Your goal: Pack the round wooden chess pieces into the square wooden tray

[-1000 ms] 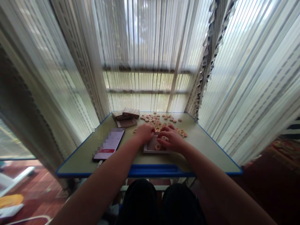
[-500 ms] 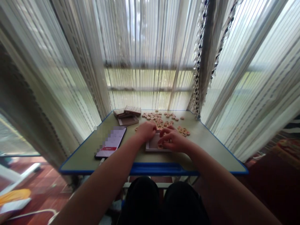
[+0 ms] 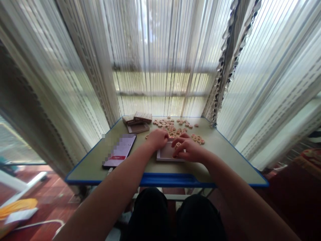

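A shallow, pale-rimmed tray [image 3: 171,160] sits near the front edge of a small table, its brownish floor bare on the left side. A round wooden disc [image 3: 178,145] with a dark marking shows in the tray's right half, framed by the bent fingers of the person's right hand [image 3: 188,149]; whether those fingers pinch it or merely touch it cannot be told. The left hand [image 3: 159,138] lies at the tray's far left corner, fingers curled inward, their tips too hidden to tell whether they grip the rim.

Just beyond the hands, a spread of similar loose discs [image 3: 162,125] covers the middle of the tabletop, bunched in places and scattered toward the back, with a small cluster [image 3: 197,139] to the right of the right hand. At the back left, two flat boxes [image 3: 142,116] overlap, one tilted on the other, beside an open shallow case [image 3: 138,128]. A phone [image 3: 119,152], its screen lit and partly pixelated, lies left of the left forearm.

The greenish table [image 3: 230,164] is edged in blue, a blue trough [image 3: 167,179] along its front above two dark-clad knees [image 3: 150,204]. Sheer striped curtains [image 3: 160,43] hang behind, daylight filtering through.
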Demonstrator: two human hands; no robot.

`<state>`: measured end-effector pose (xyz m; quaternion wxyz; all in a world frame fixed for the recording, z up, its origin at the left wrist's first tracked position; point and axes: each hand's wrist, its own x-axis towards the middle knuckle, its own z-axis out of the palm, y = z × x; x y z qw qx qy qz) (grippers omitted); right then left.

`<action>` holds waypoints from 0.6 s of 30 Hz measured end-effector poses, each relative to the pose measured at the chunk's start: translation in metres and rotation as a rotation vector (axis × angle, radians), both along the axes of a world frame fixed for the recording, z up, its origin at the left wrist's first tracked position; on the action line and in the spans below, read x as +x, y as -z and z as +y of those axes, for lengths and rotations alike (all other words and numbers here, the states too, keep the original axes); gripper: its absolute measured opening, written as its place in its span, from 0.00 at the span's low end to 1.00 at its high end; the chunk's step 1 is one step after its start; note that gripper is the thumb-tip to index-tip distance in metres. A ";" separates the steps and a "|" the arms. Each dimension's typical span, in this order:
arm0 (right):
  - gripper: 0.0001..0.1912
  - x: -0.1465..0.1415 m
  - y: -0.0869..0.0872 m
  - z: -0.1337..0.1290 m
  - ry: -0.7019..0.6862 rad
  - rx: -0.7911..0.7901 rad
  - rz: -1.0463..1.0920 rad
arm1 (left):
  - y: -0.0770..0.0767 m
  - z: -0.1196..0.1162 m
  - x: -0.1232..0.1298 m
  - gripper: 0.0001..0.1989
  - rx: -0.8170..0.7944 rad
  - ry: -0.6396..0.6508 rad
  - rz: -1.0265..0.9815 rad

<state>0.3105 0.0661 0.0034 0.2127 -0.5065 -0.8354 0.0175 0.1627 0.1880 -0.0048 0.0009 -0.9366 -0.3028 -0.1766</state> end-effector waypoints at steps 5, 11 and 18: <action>0.09 0.006 0.000 -0.002 0.003 -0.001 0.011 | -0.004 -0.003 0.000 0.12 -0.030 -0.022 0.016; 0.08 0.011 -0.003 -0.003 0.012 0.006 -0.006 | -0.004 -0.004 -0.001 0.13 -0.017 0.002 0.022; 0.10 0.009 -0.005 -0.005 0.010 0.025 0.009 | -0.002 -0.002 -0.001 0.13 -0.010 0.001 0.027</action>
